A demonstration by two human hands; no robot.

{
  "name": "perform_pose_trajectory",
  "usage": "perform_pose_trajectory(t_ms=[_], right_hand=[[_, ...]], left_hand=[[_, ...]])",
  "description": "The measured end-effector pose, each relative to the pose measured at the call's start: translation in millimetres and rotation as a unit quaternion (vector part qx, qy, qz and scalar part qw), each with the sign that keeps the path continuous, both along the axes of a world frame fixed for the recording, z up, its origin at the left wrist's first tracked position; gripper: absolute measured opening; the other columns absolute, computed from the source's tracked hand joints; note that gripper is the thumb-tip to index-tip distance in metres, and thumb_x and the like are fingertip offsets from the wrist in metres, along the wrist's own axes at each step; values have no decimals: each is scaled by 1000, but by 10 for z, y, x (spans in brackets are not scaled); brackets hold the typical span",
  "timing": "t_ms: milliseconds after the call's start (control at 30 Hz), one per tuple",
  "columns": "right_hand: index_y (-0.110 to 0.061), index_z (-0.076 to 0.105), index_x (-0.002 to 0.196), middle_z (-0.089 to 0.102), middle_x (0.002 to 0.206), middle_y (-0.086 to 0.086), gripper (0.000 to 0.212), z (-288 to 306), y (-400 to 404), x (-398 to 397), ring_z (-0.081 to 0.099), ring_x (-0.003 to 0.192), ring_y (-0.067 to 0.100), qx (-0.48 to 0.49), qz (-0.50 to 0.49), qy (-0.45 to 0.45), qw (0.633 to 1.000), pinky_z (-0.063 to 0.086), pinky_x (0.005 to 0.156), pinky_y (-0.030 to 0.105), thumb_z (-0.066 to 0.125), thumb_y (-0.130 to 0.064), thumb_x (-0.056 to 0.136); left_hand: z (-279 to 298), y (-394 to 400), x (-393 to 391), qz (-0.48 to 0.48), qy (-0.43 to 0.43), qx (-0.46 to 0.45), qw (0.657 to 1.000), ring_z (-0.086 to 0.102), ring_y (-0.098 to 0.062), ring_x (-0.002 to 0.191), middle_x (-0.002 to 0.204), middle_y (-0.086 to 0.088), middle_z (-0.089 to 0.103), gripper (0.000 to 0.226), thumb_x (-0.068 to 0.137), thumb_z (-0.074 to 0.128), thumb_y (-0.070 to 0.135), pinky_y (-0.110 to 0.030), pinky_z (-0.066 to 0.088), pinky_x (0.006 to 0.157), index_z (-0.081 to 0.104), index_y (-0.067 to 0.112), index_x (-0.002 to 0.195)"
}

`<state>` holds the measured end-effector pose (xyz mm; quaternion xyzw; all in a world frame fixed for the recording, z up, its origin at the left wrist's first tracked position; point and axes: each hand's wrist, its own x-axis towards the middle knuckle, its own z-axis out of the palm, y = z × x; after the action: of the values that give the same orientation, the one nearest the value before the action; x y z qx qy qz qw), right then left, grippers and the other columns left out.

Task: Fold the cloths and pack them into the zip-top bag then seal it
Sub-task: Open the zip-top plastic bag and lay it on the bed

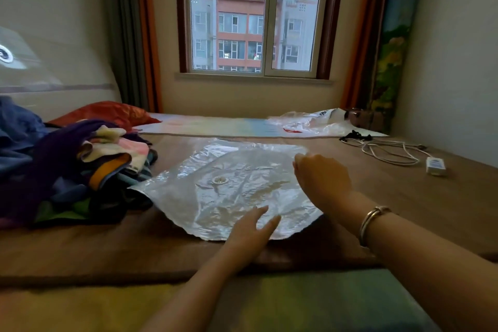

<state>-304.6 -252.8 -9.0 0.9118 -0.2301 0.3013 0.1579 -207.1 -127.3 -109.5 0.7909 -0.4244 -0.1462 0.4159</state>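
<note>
The right hand (322, 179) is curled at the right edge of the zip-top bag (229, 186), with the fingers bent toward the plastic; they seem to pinch the edge, but I cannot tell for sure if the plastic is between them. A metal bracelet (372, 224) sits on the right wrist. The left hand (252, 229) is open and flat, fingers stretched and a little apart, and it lies on the near edge of the bag, holding nothing.

The bag is clear and wrinkled, and it lies flat and empty on the brown mat (107, 245), in the middle of the scene. A small round white valve (220, 180) is on its upper face, left of centre. The left corner of the bag touches the pile of cloths (80, 170), which is not folded and lies at the left side of the mat, with purple, blue, orange, green and pale pieces mixed together.

Far right on the mat there is a white cable (388, 152) in loose loops with a small white box (435, 166) at its end. Behind the mat, at the far right, another crumpled plastic bag (310, 121) lies under the window (256, 16). A red cushion (107, 113) is at the far left, behind the cloths.
</note>
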Motion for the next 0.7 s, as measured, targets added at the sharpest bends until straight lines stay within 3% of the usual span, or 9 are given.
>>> perform_pose_trajectory(t_ms=[133, 200, 267, 333, 433, 500, 567, 633, 700], right_hand=[[-16, 54, 114, 59, 102, 5, 21, -195, -195, -117, 62, 87, 24, 44, -65, 81, 994, 44, 62, 30, 50, -13, 94], [-16, 45, 129, 55, 118, 7, 34, -398, -210, -100, 56, 105, 26, 65, -57, 116, 989, 49, 78, 36, 48, -20, 95], [-18, 36, 139, 49, 133, 8, 47, -617, -172, -63, 47, 121, 27, 89, -27, 142, 986, 45, 94, 38, 49, -30, 95], [-22, 27, 147, 33, 151, 7, 58, -807, -89, -19, 30, 138, 26, 111, 33, 157, 981, 33, 109, 42, 47, -39, 95], [-32, 11, 151, 2, 161, 0, 61, -983, 39, 91, -2, 148, 20, 154, 84, 197, 965, 7, 119, 47, 35, -50, 98], [-39, 6, 151, -5, 161, -2, 58, -1038, 97, 189, -7, 148, 20, 210, 96, 207, 951, 2, 118, 50, 27, -54, 99], [-42, 6, 150, -2, 161, -3, 56, -1054, 131, 267, -4, 148, 20, 254, 104, 220, 936, 1, 117, 53, 23, -55, 99], [-43, 10, 149, 6, 161, -4, 54, -1061, 116, 311, 0, 148, 19, 274, 97, 242, 926, 1, 115, 56, 19, -57, 98], [-43, 16, 148, 12, 160, -6, 54, -1065, 61, 300, 4, 148, 18, 283, 85, 242, 924, 2, 114, 59, 18, -59, 97]], left_hand=[[29, 99, -158, -27, -123, -62, 990, 33, -5, 137, 149, 8, 38, 36, 97, 51, 32, -16, 24, 106, 53, 25, 132], [-3, 242, -181, -12, -190, -81, 978, 42, -1, 128, 139, 15, 47, 28, 97, 50, 28, -7, 27, 93, 58, 27, 124], [-34, 420, -153, 14, -249, -85, 965, 50, -1, 115, 124, 16, 56, 22, 95, 51, 24, -2, 29, 81, 63, 27, 114], [-85, 570, -61, 45, -298, -75, 950, 55, -7, 106, 111, 13, 62, 19, 92, 52, 21, -5, 33, 81, 67, 26, 102], [-187, 744, 193, 97, -357, -45, 928, 60, -20, 108, 113, 5, 66, 24, 80, 55, 22, -30, 45, 90, 70, 25, 99], [-188, 832, 317, 124, -336, 15, 934, 47, -25, 126, 135, 1, 55, 38, 82, 53, 28, -39, 37, 104, 64, 26, 118], [-199, 899, 432, 138, -313, 83, 936, 23, -25, 142, 154, 4, 31, 49, 89, 43, 41, -41, 20, 115, 46, 33, 138], [-219, 904, 538, 145, -300, 139, 933, 5, -23, 147, 160, 7, 11, 53, 97, 36, 48, -43, 7, 118, 25, 39, 147], [-221, 865, 592, 145, -270, 167, 937, -1, -23, 148, 161, 8, 4, 56, 97, 33, 53, -47, 1, 119, 17, 41, 149]])
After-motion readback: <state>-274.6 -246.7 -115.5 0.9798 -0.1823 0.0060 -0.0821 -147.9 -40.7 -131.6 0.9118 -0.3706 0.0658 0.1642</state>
